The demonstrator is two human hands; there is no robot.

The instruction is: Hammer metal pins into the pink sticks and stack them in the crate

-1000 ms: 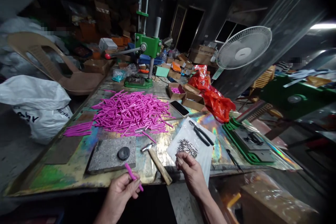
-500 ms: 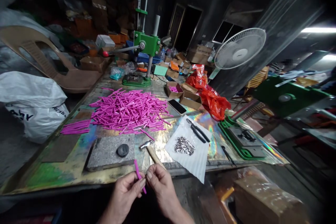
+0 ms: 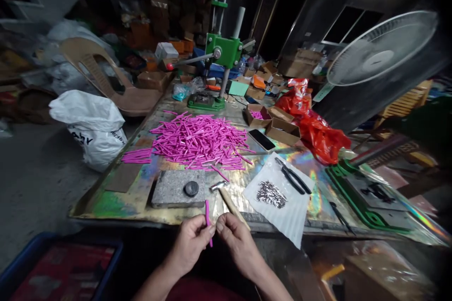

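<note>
My left hand (image 3: 192, 240) pinches a short magenta tube (image 3: 207, 213) just in front of the table's near edge; the tube stands nearly upright between thumb and fingers. Close beside it, my right hand (image 3: 233, 235) has thumb and forefinger pressed together, and whatever sits in them is too small to make out. Beyond the hands lies a hammer (image 3: 230, 202) with a wooden handle. To its left is a grey stone block (image 3: 169, 188) with a dark round piece (image 3: 191, 189) on top. A heap of magenta tubes (image 3: 201, 141) spreads behind the block.
Small metal pins (image 3: 271, 194) and black-handled pliers (image 3: 293, 176) lie on a white foam sheet (image 3: 294, 225). A phone (image 3: 262, 139), small cardboard boxes (image 3: 282, 131) and a green hand press (image 3: 222, 51) stand farther back. Another green press base (image 3: 374, 218) is at right, near a fan (image 3: 381, 56).
The view has swung left, so the table and its things appear farther right. Both hands stay close together, the left still pinching the tube.
</note>
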